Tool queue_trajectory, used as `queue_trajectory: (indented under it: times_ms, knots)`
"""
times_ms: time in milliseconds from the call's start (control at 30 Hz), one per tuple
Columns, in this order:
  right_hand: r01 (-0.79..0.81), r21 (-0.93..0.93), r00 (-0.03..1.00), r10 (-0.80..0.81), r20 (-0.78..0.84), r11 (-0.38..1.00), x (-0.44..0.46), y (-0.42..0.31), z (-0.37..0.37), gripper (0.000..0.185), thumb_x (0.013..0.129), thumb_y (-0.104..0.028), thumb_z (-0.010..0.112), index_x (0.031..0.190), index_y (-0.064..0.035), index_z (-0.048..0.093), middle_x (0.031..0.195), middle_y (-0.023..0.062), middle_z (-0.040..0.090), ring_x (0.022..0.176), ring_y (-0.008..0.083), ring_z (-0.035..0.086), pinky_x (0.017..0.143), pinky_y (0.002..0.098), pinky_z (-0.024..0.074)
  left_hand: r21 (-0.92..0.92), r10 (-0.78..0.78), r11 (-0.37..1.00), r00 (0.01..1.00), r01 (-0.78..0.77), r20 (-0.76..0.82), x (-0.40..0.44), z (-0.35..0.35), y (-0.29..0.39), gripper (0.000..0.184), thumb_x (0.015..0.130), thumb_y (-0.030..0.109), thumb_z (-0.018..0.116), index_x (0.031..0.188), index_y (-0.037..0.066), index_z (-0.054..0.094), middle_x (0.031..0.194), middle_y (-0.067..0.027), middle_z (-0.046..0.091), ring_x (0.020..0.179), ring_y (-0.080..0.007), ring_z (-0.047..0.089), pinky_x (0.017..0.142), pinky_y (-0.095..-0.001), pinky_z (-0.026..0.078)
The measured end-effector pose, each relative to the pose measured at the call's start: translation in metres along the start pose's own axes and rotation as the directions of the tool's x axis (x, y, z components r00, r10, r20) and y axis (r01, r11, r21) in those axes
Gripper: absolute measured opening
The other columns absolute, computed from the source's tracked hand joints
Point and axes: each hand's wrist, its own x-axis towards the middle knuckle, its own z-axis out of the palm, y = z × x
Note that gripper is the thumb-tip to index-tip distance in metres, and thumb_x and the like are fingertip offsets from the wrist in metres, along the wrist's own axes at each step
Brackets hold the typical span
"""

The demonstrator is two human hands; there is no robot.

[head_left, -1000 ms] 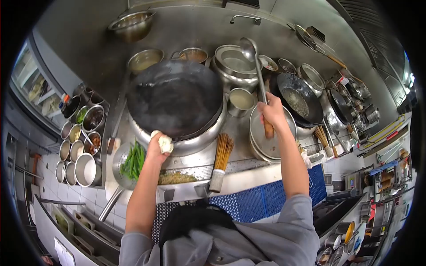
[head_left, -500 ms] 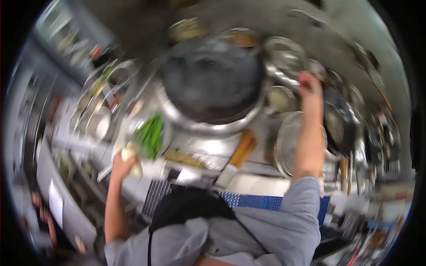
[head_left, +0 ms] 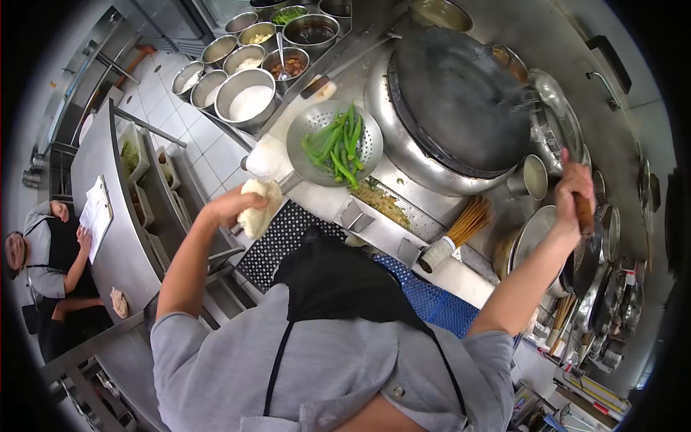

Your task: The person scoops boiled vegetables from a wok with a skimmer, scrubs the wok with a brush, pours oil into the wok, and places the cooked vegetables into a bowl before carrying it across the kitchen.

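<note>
My left hand (head_left: 229, 207) is closed on a bunched, cream-coloured cloth (head_left: 260, 209). Close by is a perforated metal strainer (head_left: 299, 137) with long green pods (head_left: 335, 144) that look like okra. Its handle runs toward the cloth; whether my fingers also grip it I cannot tell. My right hand (head_left: 574, 189) is wrapped round the wooden handle (head_left: 585, 216) of a utensil whose working end I cannot make out. It is to the right of a large black wok (head_left: 461, 101), which sits on a round metal burner ring (head_left: 403, 155).
Metal bowls of ingredients (head_left: 247, 101) stand at the upper left. A bamboo brush (head_left: 468, 219) lies by the perforated drain strip (head_left: 425, 216) holding food scraps. Pots and a steel bowl (head_left: 558, 108) crowd the right. Another person (head_left: 57, 252) is at a counter with a clipboard (head_left: 96, 205).
The view has swung and sharpened. My right hand, earlier reaching by the metal bowls right of the wok, now has a wooden handle visible in it. My left hand still holds the cloth.
</note>
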Motion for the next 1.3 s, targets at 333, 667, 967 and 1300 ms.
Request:
queue_trajectory:
  times_ms: [333, 667, 967, 1300]
  knots:
    - [-0.008, -0.01, 0.979, 0.006, -0.205, 1.0, -0.043, 0.143, -0.079, 0.056, 0.102, -0.014, 0.04, 0.142, 0.0187, 0.019, 0.084, 0.0098, 0.049, 0.058, 0.0152, 0.052, 0.048, 0.0281, 0.0494, -0.203, 0.225, 0.957, 0.973, -0.209, 0.057, -0.032, 0.07, -0.029, 0.052, 0.07, 0.025, 0.079, 0.112, -0.002, 0.063, 0.099, -0.0108, 0.069, 0.086, -0.0202, 0.067, 0.079, -0.033, 0.055]
    - [-0.035, -0.194, 0.999, 0.034, -0.009, 0.98, -0.067, 0.206, -0.034, 0.046, 0.101, -0.013, 0.042, 0.138, 0.014, 0.035, 0.087, 0.0083, 0.05, 0.061, 0.0127, 0.051, 0.049, 0.0263, 0.0489, 0.022, 0.463, 0.882, 0.873, -0.472, 0.151, 0.014, 0.128, 0.129, 0.046, 0.076, 0.025, 0.074, 0.11, -0.004, 0.065, 0.092, -0.0081, 0.07, 0.081, -0.0149, 0.066, 0.074, -0.0305, 0.053]
    - [-0.177, -0.984, 0.84, -0.525, -0.14, -0.022, -0.066, 0.214, -0.057, 0.021, 0.09, -0.005, 0.058, 0.111, -0.0019, 0.058, 0.066, 0.0006, 0.054, 0.041, 0.0084, 0.05, 0.037, 0.0236, 0.0432, -0.176, 0.341, 0.939, 0.872, -0.297, 0.351, 0.079, 0.207, 0.186, 0.042, 0.082, 0.038, 0.072, 0.105, 0.004, 0.064, 0.081, -0.0057, 0.069, 0.062, -0.0128, 0.067, 0.041, -0.0245, 0.048]
    - [-0.129, -0.896, 0.733, -0.65, 0.202, -0.424, -0.117, 0.221, -0.045, 0.063, 0.088, -0.008, 0.061, 0.147, -0.0013, 0.041, 0.069, 0.0093, 0.06, 0.049, 0.0137, 0.057, 0.049, 0.0311, 0.0481, -0.097, 0.517, 0.852, 0.799, -0.515, 0.306, 0.067, 0.238, 0.172, 0.042, 0.08, 0.03, 0.074, 0.107, -0.001, 0.065, 0.089, -0.0068, 0.071, 0.065, -0.0129, 0.068, 0.049, -0.025, 0.052]
